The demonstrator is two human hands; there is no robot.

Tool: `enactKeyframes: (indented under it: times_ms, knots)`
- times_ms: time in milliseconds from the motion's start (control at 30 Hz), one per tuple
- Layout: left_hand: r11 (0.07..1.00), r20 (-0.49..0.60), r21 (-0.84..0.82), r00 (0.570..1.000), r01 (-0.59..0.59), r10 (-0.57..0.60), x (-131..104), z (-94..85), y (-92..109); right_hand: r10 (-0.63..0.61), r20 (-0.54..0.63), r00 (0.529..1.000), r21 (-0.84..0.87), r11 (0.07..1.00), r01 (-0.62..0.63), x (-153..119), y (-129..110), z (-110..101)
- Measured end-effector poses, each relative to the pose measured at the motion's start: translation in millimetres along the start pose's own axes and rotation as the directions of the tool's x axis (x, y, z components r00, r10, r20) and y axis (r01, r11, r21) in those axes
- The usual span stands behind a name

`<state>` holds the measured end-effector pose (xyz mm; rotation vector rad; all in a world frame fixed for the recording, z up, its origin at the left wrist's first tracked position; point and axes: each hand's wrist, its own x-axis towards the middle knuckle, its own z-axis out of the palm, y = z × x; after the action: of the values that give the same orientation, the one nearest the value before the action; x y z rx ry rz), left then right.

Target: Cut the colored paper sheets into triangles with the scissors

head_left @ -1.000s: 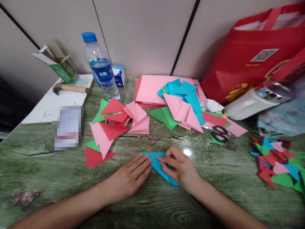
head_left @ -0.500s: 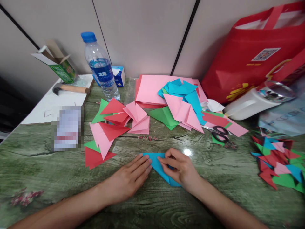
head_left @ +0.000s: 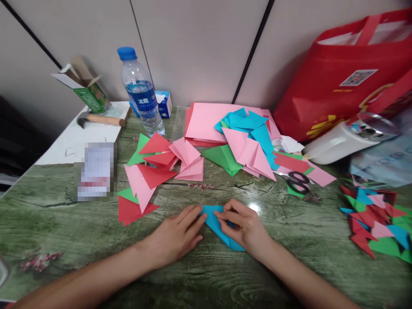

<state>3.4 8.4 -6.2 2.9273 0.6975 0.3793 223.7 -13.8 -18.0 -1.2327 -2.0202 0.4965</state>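
A folded piece of blue paper point(head_left: 218, 223) lies on the table in front of me, with a slanted lower edge. My right hand point(head_left: 245, 225) pinches it near the upper middle, thumb and fingertips together, and covers its right side. At its left corner, my left hand point(head_left: 182, 234) rests its fingertips on the paper. The left fingers are slightly bent and the thumb stands apart from them. Beyond my hands lie folded red pieces point(head_left: 157, 176), pink pieces point(head_left: 186, 154) and a green piece point(head_left: 223, 159).
Scissors point(head_left: 298, 182) lie right of the pink sheets point(head_left: 206, 122), which bear blue pieces point(head_left: 243, 122). A water bottle point(head_left: 141, 96), hammer point(head_left: 101, 120), opened box point(head_left: 92, 96), red bag point(head_left: 328, 81) and white cup point(head_left: 334, 143) stand or lie behind. Folded pieces point(head_left: 380, 219) are heaped at right.
My left hand has shifted slightly right along the blue paper, its fingers bending and its thumb now showing. My right hand keeps its pinch. The view has shifted a little.
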Motion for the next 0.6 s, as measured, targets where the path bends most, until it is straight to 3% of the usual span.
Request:
enactKeyframes:
  times_ms: [200, 400, 600]
  knots:
    - [0.994, 0.027, 0.054, 0.995, 0.091, -0.092, 4, 3.1, 1, -0.003, 0.021, 1.0, -0.017, 1.0, 0.003, 1, -1, -1]
    - [0.984, 0.212, 0.156, 0.97, 0.083, -0.115, 11, -2.6, 7, -0.018, 0.027, 0.999, -0.001, 1.0, 0.018, -1, 5, 1]
    - [0.994, 0.329, 0.107, 0.943, 0.023, -0.057, 16, -12.7, 21, -0.001, 0.058, 0.998, 0.016, 1.0, 0.001, -1, 10, 2]
